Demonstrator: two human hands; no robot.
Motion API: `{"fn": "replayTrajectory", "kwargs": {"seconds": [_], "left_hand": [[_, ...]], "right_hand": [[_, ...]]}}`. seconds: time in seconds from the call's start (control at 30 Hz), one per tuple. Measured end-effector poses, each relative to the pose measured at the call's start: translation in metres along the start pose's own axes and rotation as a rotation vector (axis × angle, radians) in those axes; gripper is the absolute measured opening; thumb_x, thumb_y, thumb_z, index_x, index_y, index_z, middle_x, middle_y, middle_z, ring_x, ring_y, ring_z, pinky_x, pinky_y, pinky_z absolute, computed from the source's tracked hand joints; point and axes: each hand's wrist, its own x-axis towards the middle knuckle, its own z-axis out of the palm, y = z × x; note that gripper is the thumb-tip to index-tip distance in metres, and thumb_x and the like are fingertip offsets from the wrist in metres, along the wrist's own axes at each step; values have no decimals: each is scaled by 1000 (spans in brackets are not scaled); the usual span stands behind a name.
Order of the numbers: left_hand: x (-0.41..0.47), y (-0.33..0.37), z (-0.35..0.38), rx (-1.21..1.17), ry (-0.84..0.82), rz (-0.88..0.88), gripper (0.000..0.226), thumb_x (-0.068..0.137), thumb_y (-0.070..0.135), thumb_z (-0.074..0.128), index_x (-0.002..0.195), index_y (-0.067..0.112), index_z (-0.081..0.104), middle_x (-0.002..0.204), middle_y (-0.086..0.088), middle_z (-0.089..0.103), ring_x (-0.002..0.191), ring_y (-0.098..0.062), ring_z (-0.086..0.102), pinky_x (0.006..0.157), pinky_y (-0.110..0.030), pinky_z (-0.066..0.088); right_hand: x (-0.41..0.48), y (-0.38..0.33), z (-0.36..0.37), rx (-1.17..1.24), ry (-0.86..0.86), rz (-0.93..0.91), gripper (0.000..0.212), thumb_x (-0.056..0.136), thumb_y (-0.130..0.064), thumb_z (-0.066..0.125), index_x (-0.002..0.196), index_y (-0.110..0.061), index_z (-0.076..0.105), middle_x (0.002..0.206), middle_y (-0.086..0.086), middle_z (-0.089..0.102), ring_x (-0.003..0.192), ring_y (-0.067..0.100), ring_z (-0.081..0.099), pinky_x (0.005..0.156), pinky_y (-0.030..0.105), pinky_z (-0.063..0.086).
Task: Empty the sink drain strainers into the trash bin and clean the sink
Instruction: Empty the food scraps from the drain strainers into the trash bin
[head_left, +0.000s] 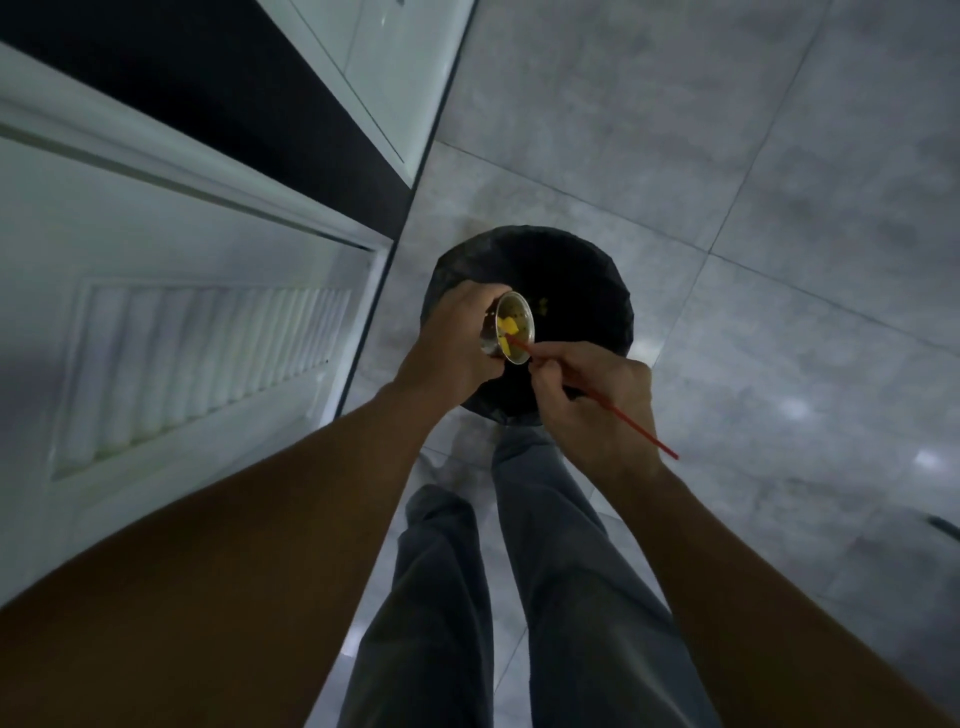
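The strainer, yellow scraps stuck inside, tilts over the left rim of the trash bin, gripped by the left hand. The right hand pinches a red stick, prodding them. A hard flick could scatter scraps onto the floor.

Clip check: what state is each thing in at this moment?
Bin: open, black-lined.
Strainer: tilted over the bin, yellow scraps inside.
Stick: tip inside the strainer.
Left hand: grips the strainer.
Right hand: pinches the stick.
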Motion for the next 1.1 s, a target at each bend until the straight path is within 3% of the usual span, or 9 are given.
{"fn": "replayTrajectory", "kwargs": {"seconds": [0.17, 0.27, 0.33, 0.43, 0.57, 0.7, 0.8, 0.97, 1.1], "left_hand": [[-1, 1, 3, 36, 37, 1, 74, 75, 9, 83, 141, 11, 50, 139, -10, 52, 130, -25, 47, 107, -38, 45], [-3, 0, 2, 72, 47, -23, 76, 76, 8, 81, 144, 12, 47, 142, -10, 49, 133, -26, 43, 107, -41, 44], [-3, -2, 2, 91, 32, -15, 76, 76, 6, 80, 144, 11, 47, 141, -11, 49, 133, -26, 43, 107, -41, 44], [-3, 0, 2, 105, 9, 19, 75, 76, 3, 79, 144, 10, 48, 140, -10, 50, 132, -25, 44, 107, -37, 43], [-2, 0, 3, 115, -14, 53, 77, 74, 2, 81, 144, 9, 48, 142, -11, 49, 133, -26, 44, 108, -38, 43], [-2, -2, 2, 161, 2, 34, 79, 74, 4, 81, 145, 13, 47, 143, -10, 47, 134, -27, 41, 107, -41, 44], [-2, -3, 4, 172, -7, 10, 81, 75, 5, 81, 147, 14, 46, 144, -9, 46, 135, -26, 39, 108, -42, 44], [-1, -3, 9, 183, -21, -31, 82, 75, 4, 81, 147, 14, 44, 145, -9, 45, 136, -26, 39, 110, -42, 43], [0, -2, 11, 149, -55, -22, 82, 74, 6, 83, 146, 12, 44, 144, -11, 48, 135, -27, 43, 111, -44, 42]], "right_hand": [[-6, -1, 0, -4, 75, 9, 19, 93, -7, 60, 92, -13, 78, 77, -5, 73, 61, -1, 62, 65, 4, 51], [-7, 1, -1, -8, 108, 48, 19, 93, -9, 60, 94, -14, 78, 79, -7, 72, 63, -8, 58, 66, 2, 49], [-7, 2, -1, 30, 91, -12, 19, 93, -6, 61, 95, -14, 78, 80, -10, 71, 63, -8, 60, 65, 4, 50], [-4, 4, 4, 93, 35, -71, 18, 93, -2, 63, 98, -9, 79, 84, -2, 76, 66, -1, 66, 66, 12, 56], [1, 14, 8, 74, 2, 7, 20, 95, -7, 60, 102, -11, 78, 89, -1, 77, 69, -7, 63, 73, 6, 54], [-2, 32, 0, 105, -15, 78, 23, 95, -16, 57, 103, -14, 78, 92, 0, 78, 80, 7, 73, 78, 22, 61], [-11, 42, -5, 158, -7, 158, 28, 94, -27, 54, 105, -16, 78, 93, -3, 78, 84, 7, 74, 81, 25, 62], [-17, 43, -2, 267, -7, 149, 20, 97, -8, 61, 107, -15, 77, 97, -4, 78, 78, 19, 76, 77, 35, 64], [-11, 35, 8, 253, -77, 105, 20, 99, -9, 61, 110, -12, 77, 101, -2, 78, 86, 13, 75, 85, 23, 60]]}}
